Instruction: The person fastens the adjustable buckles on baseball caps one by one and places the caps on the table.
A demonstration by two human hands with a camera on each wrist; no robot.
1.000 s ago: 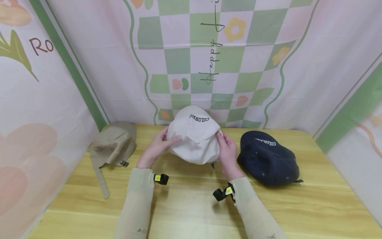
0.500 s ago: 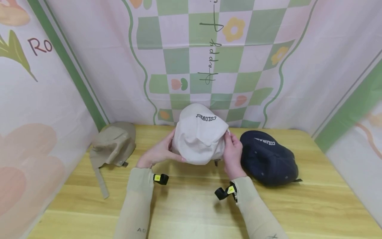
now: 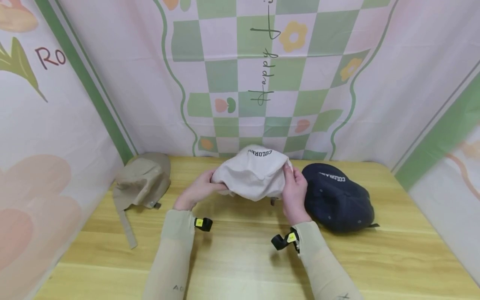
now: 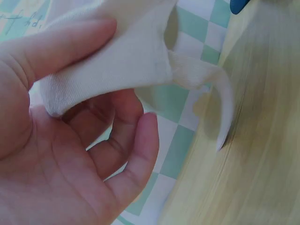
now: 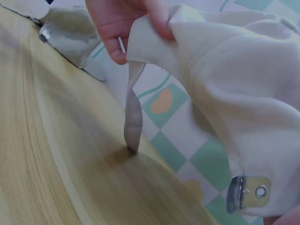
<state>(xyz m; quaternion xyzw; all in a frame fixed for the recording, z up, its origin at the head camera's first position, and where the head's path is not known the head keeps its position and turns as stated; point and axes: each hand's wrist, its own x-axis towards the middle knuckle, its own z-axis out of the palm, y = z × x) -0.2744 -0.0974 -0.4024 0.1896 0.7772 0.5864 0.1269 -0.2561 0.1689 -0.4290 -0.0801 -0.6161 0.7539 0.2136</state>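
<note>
A white cap [image 3: 251,173] with dark lettering is held up between both hands over the far part of the table. My left hand [image 3: 200,187] pinches its left edge; in the left wrist view the thumb lies on the cloth and the other fingers curl beneath. My right hand [image 3: 295,192] grips the right edge, and little of it shows in the right wrist view. From the back of the cap a loose strap [image 5: 133,122] hangs down to the table, and a metal buckle [image 5: 236,193] sits on the opposite side.
A beige cap [image 3: 144,179] with a dangling strap lies at the table's left. Close to the right hand lies a navy cap [image 3: 337,198]. Behind the wooden table [image 3: 240,258] hangs a patterned curtain [image 3: 221,75].
The white cap first shifted right and rose a little, then came down with its crown looking flatter. The left hand's hold has shifted along the cap's edge. The other caps lie unmoved.
</note>
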